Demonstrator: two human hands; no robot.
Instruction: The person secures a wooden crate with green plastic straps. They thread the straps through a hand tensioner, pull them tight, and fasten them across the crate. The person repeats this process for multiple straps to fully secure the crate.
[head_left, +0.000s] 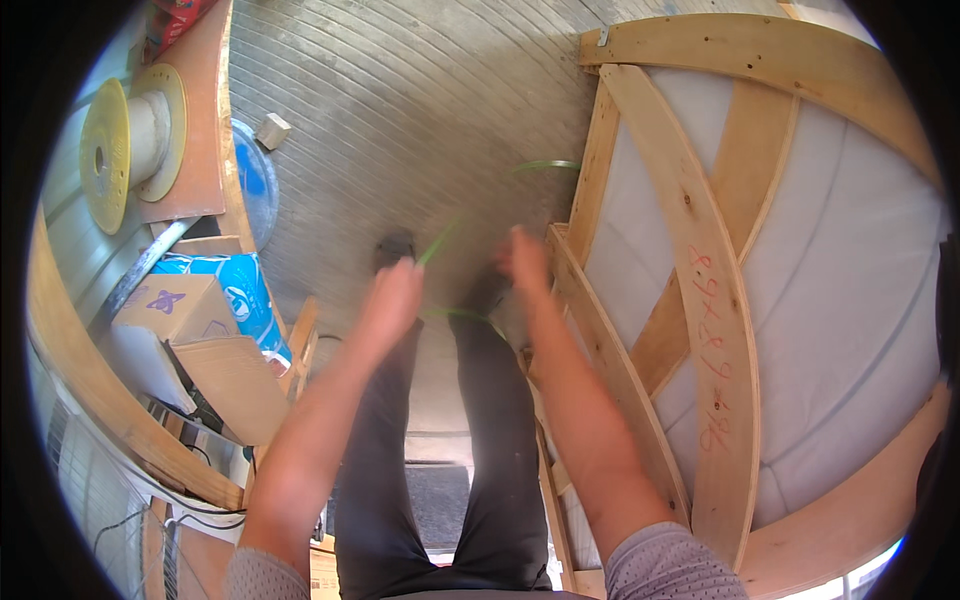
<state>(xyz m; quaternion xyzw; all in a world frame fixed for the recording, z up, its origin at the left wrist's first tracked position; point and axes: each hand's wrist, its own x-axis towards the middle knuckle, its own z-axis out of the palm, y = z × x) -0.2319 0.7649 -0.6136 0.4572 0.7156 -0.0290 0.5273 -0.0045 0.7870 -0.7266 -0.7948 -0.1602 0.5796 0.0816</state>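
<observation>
My left hand (398, 292) is closed around a thin green strap (436, 244), which sticks up and to the right from the fist. A lower stretch of green strap runs across in front of my legs toward the right. My right hand (524, 258), smeared by motion, is raised beside the near left corner of a large wooden crate (722, 300). Its fingers are too blurred to show whether they hold anything. Farther off, another short piece of green strap (545, 165) pokes out from the crate's left side over the floor.
The slatted crate, backed with whitish sheeting, fills the right side. On the left, a shelf holds a yellow-flanged spool (105, 157), an open cardboard box (185, 305) and a blue plastic package (235, 290). A small wood block (272, 131) lies near a blue round lid (254, 185).
</observation>
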